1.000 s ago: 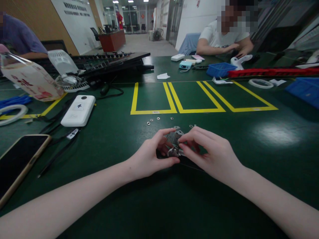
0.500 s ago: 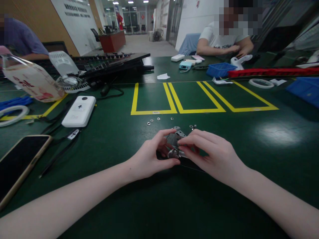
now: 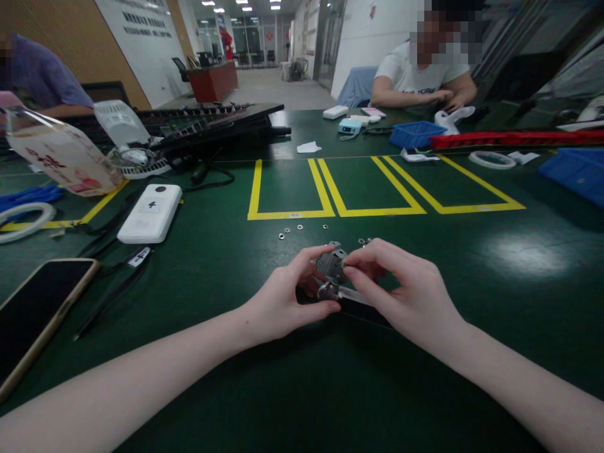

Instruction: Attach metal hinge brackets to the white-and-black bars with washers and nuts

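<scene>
My left hand [image 3: 287,292] is closed around a grey metal bracket-like part [image 3: 331,267], thumb below and index finger over its top. A rounded metal piece with a pale rod [image 3: 349,294] shows at its lower side. My right hand [image 3: 401,277] pinches thumb and index finger together at the part's right side; something small sits at the fingertips, too small to name. Beyond the hands lie several small metal nuts or washers [image 3: 282,236]. A few more small metal bits [image 3: 362,241] lie just past my right hand, partly hidden by it.
To the left are a white power bank [image 3: 150,214] and a phone [image 3: 42,314] with black straps. Yellow tape [image 3: 292,215] marks rectangles ahead. Blue bins [image 3: 415,134] and a tape ring [image 3: 492,160] stand right. A person [image 3: 419,82] sits across the table, another [image 3: 42,75] far left.
My right hand's fingers have drawn slightly right and into a tighter pinch, uncovering more of the metal part and the pale rod. My left hand keeps its hold.
</scene>
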Motion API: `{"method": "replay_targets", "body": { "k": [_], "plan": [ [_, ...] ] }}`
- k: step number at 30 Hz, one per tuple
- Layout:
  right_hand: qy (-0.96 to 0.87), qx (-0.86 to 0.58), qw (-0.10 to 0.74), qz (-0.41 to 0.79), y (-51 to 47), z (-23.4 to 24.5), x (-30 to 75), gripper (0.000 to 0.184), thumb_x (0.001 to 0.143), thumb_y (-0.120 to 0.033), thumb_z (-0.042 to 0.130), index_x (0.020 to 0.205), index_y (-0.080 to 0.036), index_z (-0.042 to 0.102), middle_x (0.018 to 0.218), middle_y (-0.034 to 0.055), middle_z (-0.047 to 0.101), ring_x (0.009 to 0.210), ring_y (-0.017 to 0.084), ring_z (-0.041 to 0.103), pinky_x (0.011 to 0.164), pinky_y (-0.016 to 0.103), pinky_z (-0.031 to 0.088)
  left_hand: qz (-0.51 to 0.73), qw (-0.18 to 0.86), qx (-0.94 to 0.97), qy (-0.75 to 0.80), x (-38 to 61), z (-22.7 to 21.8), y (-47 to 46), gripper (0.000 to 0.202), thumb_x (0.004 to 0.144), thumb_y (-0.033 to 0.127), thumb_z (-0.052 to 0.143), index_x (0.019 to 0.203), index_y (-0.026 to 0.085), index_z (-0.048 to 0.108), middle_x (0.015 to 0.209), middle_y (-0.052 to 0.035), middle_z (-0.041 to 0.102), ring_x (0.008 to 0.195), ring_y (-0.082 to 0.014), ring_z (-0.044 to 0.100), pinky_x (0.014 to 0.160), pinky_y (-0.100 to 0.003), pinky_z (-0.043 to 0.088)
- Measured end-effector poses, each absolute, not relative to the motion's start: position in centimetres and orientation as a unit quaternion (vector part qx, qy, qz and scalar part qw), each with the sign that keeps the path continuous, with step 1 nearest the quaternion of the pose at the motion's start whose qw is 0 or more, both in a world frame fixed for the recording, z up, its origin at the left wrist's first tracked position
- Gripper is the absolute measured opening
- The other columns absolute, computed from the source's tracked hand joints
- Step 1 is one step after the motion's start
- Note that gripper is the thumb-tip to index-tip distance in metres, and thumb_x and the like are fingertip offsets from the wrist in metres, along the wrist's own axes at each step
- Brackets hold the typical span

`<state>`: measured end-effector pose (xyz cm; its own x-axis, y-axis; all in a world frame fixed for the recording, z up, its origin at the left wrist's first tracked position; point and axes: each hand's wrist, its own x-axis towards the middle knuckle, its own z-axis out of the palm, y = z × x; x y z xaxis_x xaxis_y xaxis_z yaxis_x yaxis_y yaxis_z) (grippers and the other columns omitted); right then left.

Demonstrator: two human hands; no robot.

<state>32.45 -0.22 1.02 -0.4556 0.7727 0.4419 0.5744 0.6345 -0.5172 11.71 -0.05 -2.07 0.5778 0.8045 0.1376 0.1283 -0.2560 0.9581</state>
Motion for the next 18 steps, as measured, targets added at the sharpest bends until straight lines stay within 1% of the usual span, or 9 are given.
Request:
{"method": "replay_targets", "body": {
  "k": [4, 8, 10, 14, 18],
  "plan": [
    [-0.828, -0.415, 0.326, 0.190, -0.44, 1.45, 32.48, 0.009, 0.092, -0.020, 0.053, 0.089, -0.016, 0.061, 0.074, 0.0007, 0.055, 0.062, 0.011, 0.051, 0.052, 0.021, 0.040, 0.325, 0.518, 0.724, 0.320, 11.72, -2.17, -0.12, 0.072, 0.082, 0.018, 0.070, 0.142, 0.024, 0.031, 0.109, -0.0069, 0.066, 0.090, -0.0211, 0.066, 0.081, -0.037, 0.056],
    [-0.819, -0.413, 0.299, 0.264, -0.80, 1.60, 32.57, 0.009, 0.093, -0.021, 0.053, 0.091, -0.016, 0.060, 0.073, -0.0008, 0.057, 0.060, 0.009, 0.053, 0.053, 0.019, 0.042, 0.336, 0.519, 0.723, 0.309, 11.76, -2.45, -0.15, 0.074, 0.081, 0.016, 0.071, 0.142, 0.025, 0.031, 0.105, -0.0053, 0.066, 0.090, -0.0211, 0.066, 0.081, -0.037, 0.056],
    [-0.815, -0.416, 0.286, 0.284, -0.88, 1.56, 32.61, 0.009, 0.094, -0.021, 0.053, 0.092, -0.017, 0.060, 0.071, -0.0018, 0.057, 0.058, 0.009, 0.052, 0.051, 0.018, 0.041, 0.338, 0.517, 0.724, 0.308, 11.78, -2.52, -0.16, 0.075, 0.081, 0.016, 0.071, 0.143, 0.025, 0.030, 0.104, -0.0050, 0.066, 0.089, -0.0209, 0.066, 0.080, -0.036, 0.056],
    [-0.810, -0.433, 0.284, 0.277, -0.87, 1.53, 32.52, 0.010, 0.094, -0.022, 0.052, 0.089, -0.016, 0.059, 0.065, -0.0030, 0.053, 0.054, 0.008, 0.049, 0.049, 0.018, 0.037, 0.336, 0.517, 0.725, 0.307, 11.79, -2.41, -0.18, 0.075, 0.081, 0.016, 0.071, 0.143, 0.025, 0.030, 0.105, -0.0051, 0.065, 0.091, -0.0209, 0.066, 0.082, -0.036, 0.056],
    [-0.803, -0.444, 0.288, 0.274, -0.85, 1.65, 32.34, 0.012, 0.094, -0.022, 0.051, 0.089, -0.016, 0.060, 0.068, -0.0016, 0.056, 0.056, 0.009, 0.051, 0.049, 0.018, 0.038, 0.329, 0.519, 0.726, 0.309, 11.77, -2.24, -0.19, 0.073, 0.082, 0.016, 0.070, 0.143, 0.024, 0.031, 0.106, -0.0053, 0.065, 0.090, -0.0204, 0.066, 0.080, -0.036, 0.056]
  ]
}}
